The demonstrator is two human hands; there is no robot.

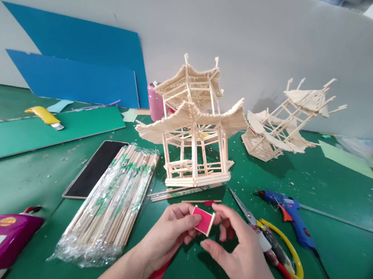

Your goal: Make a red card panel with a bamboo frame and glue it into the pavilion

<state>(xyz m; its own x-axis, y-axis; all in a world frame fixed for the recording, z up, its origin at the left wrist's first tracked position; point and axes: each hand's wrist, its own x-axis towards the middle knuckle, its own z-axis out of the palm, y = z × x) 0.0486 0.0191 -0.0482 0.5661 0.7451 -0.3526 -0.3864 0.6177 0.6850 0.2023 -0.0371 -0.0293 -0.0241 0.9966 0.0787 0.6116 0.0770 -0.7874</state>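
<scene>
Between the thumb and fingers of my left hand (179, 223) is a small red paper panel (203, 221) with a thin wooden stick along each of two opposite edges. My right hand (240, 243) is open at the panel's right side, thumb and index finger apart. Its index fingertip is close to the top of the right-hand stick; whether they touch I cannot tell. A red paper strip (158, 278) lies below my left wrist, partly hidden. Just beyond my hands, a wooden stick pavilion model (194, 149) with two roof tiers stands upright.
At right lie scissors (244, 207), yellow-handled pliers (298, 262) and a blue glue gun (286, 207). A second stick model (281, 123) leans behind. Leftward are bagged chopsticks (109, 207), a black tablet (95, 170), a purple power strip (2, 240) and a yellow cutter (45, 116).
</scene>
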